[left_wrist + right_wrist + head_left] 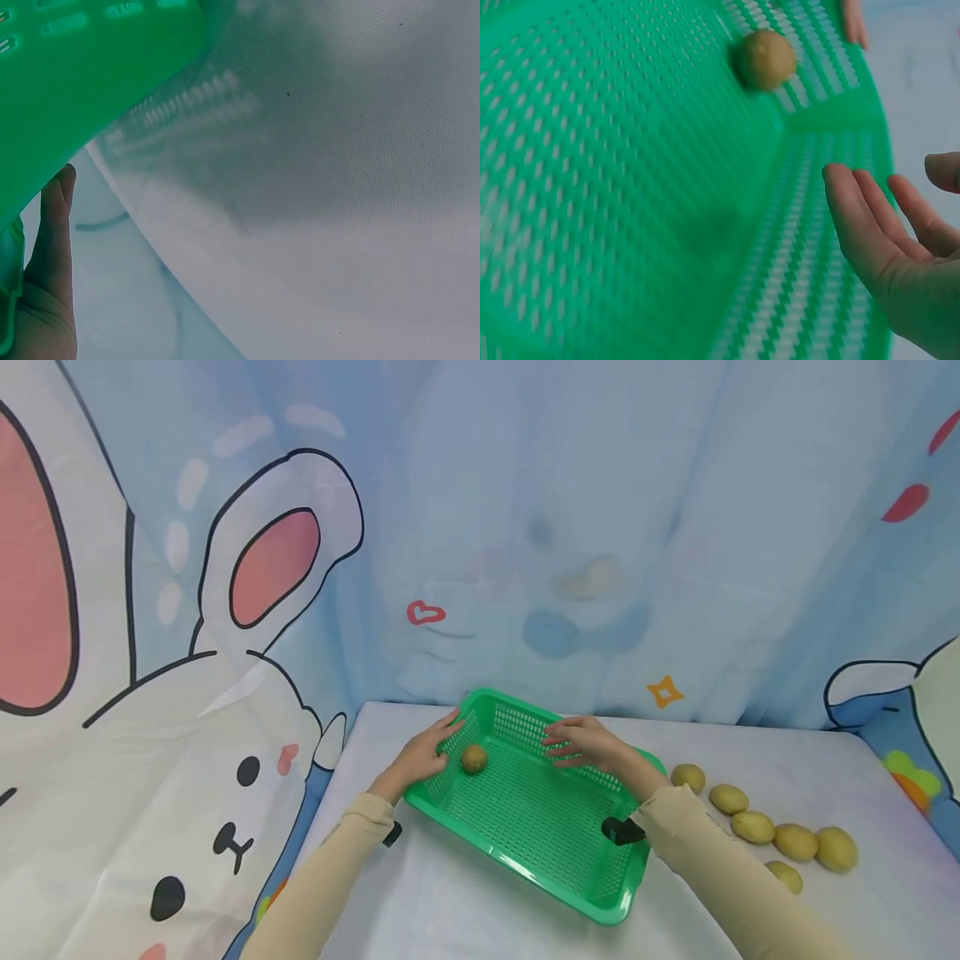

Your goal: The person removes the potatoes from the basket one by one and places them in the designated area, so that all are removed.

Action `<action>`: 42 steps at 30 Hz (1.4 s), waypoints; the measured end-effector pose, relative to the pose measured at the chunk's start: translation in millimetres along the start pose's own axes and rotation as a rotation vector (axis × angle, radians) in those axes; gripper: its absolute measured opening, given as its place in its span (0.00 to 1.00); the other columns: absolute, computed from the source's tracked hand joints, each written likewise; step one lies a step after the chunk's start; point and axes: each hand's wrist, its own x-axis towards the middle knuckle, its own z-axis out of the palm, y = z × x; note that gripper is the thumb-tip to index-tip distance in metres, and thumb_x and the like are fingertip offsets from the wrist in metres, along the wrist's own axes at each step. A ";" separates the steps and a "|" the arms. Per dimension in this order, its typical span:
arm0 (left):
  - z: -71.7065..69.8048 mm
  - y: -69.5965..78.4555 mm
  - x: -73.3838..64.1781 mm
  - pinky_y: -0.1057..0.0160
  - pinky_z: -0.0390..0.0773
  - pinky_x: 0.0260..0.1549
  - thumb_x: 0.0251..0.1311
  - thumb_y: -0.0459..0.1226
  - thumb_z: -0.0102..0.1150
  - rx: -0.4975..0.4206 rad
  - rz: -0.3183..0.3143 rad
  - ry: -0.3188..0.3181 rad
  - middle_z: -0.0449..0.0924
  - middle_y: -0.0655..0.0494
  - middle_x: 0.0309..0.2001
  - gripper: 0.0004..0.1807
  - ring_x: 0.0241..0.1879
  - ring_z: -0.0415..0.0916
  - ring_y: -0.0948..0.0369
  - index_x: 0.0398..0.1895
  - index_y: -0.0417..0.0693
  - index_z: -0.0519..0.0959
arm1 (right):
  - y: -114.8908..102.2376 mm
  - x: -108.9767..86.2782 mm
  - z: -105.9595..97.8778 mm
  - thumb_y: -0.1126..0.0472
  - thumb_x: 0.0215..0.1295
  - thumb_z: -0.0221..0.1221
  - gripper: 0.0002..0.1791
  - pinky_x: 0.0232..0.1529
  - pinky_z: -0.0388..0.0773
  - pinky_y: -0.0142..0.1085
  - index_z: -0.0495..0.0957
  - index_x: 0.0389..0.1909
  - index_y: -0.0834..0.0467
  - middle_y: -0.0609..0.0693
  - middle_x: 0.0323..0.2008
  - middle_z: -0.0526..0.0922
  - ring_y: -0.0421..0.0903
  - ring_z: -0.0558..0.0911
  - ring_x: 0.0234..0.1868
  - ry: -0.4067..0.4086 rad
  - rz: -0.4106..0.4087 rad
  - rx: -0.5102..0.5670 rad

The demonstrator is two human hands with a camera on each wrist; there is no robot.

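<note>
A green plastic basket [525, 814] with perforated walls sits at an angle on the white table. One small round potato [473, 759] lies inside it, near its left end. My left hand [422, 757] touches the left rim, its fingers stretched along the edge; the left wrist view shows a straight finger [56, 232] against the basket's outer side. Above the basket's far wall is my right hand [588, 745], fingers extended and apart, holding nothing. In the right wrist view its fingers [862, 217] appear before the perforated side wall.
To the right of the basket, several yellowish potatoes [753, 827] lie loosely grouped on the table [885, 793]. A pale blue curtain [487, 527] with cartoon prints hangs behind the table, and a large printed rabbit [225, 760] fills the left side.
</note>
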 end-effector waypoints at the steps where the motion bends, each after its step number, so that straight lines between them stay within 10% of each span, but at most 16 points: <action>1: 1.2 0.1 -0.4 0.59 0.69 0.37 0.53 0.23 0.45 -0.001 -0.001 -0.004 0.51 0.45 0.77 0.39 0.73 0.56 0.49 0.74 0.37 0.61 | 2.8 7.3 7.0 0.59 0.78 0.46 0.29 0.58 0.72 0.54 0.58 0.70 0.73 0.73 0.66 0.66 0.68 0.71 0.63 0.009 0.009 0.014; 20: 1.1 0.4 1.1 0.61 0.69 0.36 0.54 0.23 0.47 -0.002 -0.027 -0.024 0.51 0.49 0.77 0.39 0.70 0.62 0.51 0.74 0.41 0.61 | 26.5 76.3 94.8 0.66 0.70 0.54 0.25 0.44 0.81 0.52 0.67 0.63 0.75 0.75 0.57 0.71 0.71 0.79 0.52 0.133 0.112 0.160; 30: 0.2 -2.8 1.8 0.65 0.63 0.23 0.56 0.24 0.46 -0.006 -0.044 -0.037 0.49 0.50 0.78 0.39 0.34 0.74 0.56 0.75 0.42 0.60 | 26.3 87.4 110.8 0.67 0.66 0.59 0.22 0.43 0.81 0.51 0.73 0.58 0.73 0.72 0.56 0.73 0.70 0.80 0.51 0.198 0.104 0.191; 35: 1.5 -3.1 1.0 0.63 0.66 0.28 0.54 0.24 0.46 0.016 -0.027 -0.025 0.50 0.49 0.78 0.39 0.53 0.74 0.54 0.75 0.41 0.61 | 27.2 87.8 114.3 0.68 0.65 0.59 0.22 0.42 0.82 0.50 0.72 0.57 0.75 0.72 0.56 0.71 0.70 0.80 0.50 0.219 0.089 0.202; 42: 0.3 -0.9 0.7 0.63 0.66 0.28 0.55 0.24 0.45 0.014 -0.039 -0.027 0.50 0.51 0.78 0.39 0.50 0.76 0.54 0.75 0.42 0.61 | 30.0 85.1 112.3 0.69 0.64 0.60 0.22 0.38 0.83 0.46 0.72 0.56 0.77 0.72 0.56 0.71 0.68 0.83 0.47 0.219 0.083 0.225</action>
